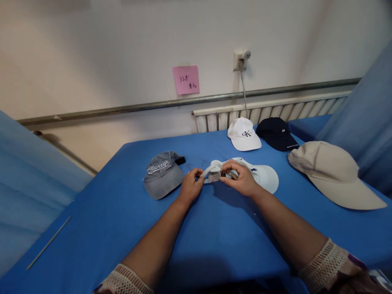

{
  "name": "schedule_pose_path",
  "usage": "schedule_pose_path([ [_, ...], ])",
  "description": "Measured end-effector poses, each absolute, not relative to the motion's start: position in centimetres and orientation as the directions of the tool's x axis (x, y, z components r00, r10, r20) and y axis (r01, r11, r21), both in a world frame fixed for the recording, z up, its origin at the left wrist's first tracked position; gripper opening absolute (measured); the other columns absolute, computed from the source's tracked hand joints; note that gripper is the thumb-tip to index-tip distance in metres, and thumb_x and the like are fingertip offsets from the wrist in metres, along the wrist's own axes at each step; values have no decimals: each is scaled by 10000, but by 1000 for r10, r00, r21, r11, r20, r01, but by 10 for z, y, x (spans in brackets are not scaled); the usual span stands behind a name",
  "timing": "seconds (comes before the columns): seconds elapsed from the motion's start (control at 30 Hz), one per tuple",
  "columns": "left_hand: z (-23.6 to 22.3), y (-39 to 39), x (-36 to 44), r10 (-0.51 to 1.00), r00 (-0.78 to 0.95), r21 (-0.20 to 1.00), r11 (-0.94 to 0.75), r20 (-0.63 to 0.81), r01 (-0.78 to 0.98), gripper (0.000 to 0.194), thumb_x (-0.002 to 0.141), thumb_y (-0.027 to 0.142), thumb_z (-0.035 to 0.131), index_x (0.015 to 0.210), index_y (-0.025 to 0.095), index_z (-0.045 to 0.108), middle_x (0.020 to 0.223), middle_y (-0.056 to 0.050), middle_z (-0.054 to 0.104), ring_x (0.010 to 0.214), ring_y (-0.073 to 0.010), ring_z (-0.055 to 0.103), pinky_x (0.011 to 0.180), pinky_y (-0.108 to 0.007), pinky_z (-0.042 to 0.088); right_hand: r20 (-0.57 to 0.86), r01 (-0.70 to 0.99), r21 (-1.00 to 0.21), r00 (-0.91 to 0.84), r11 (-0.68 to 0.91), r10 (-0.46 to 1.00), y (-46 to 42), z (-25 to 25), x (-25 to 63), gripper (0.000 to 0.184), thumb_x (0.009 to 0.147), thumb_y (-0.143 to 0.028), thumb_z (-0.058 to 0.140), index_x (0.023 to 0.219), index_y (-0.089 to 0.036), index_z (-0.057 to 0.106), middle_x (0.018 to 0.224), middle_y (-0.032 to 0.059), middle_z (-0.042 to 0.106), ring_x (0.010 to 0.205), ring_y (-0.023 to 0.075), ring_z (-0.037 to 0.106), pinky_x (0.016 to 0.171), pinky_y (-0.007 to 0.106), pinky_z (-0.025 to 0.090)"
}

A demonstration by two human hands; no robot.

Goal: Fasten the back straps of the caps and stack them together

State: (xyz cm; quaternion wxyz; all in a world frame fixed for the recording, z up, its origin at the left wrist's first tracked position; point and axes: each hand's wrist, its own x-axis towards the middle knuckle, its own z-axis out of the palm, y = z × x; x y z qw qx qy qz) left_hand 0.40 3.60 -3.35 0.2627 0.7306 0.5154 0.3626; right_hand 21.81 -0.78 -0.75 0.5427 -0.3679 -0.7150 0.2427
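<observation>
A white baseball cap (267, 178) with a small dark logo lies in the middle of the blue table, its brim to the right and its back strap towards the left. My left hand (192, 184) is closed on the left end of the strap. With thumb and fingers, my right hand (240, 178) pinches the strap at its buckle (222, 174). My right fingers hide part of the cap's crown. Just left of my left hand rests a grey cap (163, 173) with white lettering.
Behind stand a white cap (244, 134) with black letters and a black cap (277, 132). A large beige cap (332, 171) lies at the right. A thin stick (49, 242) is on the blue table (101, 228) at left. Blue curtains (27, 175) flank both sides; a radiator (211, 120) runs along the wall.
</observation>
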Motion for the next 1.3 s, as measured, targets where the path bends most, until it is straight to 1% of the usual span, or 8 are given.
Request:
schedule_pose_path([
  [0.2,-48,57,-16,963,-71,812,-179,261,556,370,704,94,538,1060,183,575,1051,-82,664,966,-223,635,871,-364,487,543,374,-765,-60,523,837,2,-9,240,261,839,-404,611,1007,-208,651,988,65,654,873,194,611,828,349,483],
  [0.3,-52,56,-16,947,-115,822,-196,300,534,564,665,22,512,1200,202,505,1187,-96,617,1076,-229,610,938,-386,475,459,665,-715,215,214,862,13,-15,270,386,875,-452,524,1115,-170,636,1130,138,639,1027,256,596,925,408,442],
  [0.43,-50,50,-10,931,-123,799,-220,343,560,614,644,-3,508,1221,206,506,1210,-99,607,1115,-240,593,976,-403,468,110,794,-481,474,-371,874,24,-27,311,547,897,-519,430,1178,-88,616,1202,256,600,1169,354,544,971,483,389],
  [0.6,-47,48,-7,938,-108,787,-210,330,581,548,657,24,537,1182,182,545,1179,-111,619,1118,-256,593,990,-427,463,-237,755,-444,420,-482,876,31,-37,334,508,821,-577,536,890,-106,714,998,231,695,1035,361,630,861,438,466],
  [0.77,-47,52,-8,942,-163,852,-182,295,490,515,684,80,593,1188,168,531,1174,-122,611,1089,-248,607,948,-418,491,-432,163,-878,132,-449,892,30,-43,328,296,750,-436,702,769,-141,684,796,135,732,755,266,681,644,344,540],
  [1.0,-44,45,-2,871,-400,935,-165,287,313,724,706,121,636,1369,201,357,1459,-146,388,1342,-244,401,1110,-388,325,-326,-635,-733,11,-245,945,35,-45,293,248,922,-316,478,926,-161,672,853,76,746,872,215,702,784,368,583],
  [1.2,-34,5,44,995,66,966,94,-81,-239,508,796,391,668,1245,211,512,1285,-127,583,1135,-231,588,929,-359,469,-142,-741,-662,-21,-111,990,27,-53,244,150,842,-218,597,976,-194,660,1044,43,728,1006,187,672,905,341,551],
  [1.3,-28,0,47,990,52,912,139,-128,-387,483,744,388,735,1161,206,572,1114,-78,665,941,-171,641,839,-306,493,-46,-716,-691,-91,-98,995,18,-52,227,232,799,-256,676,1024,-211,641,1102,38,708,1027,184,661,918,339,539],
])
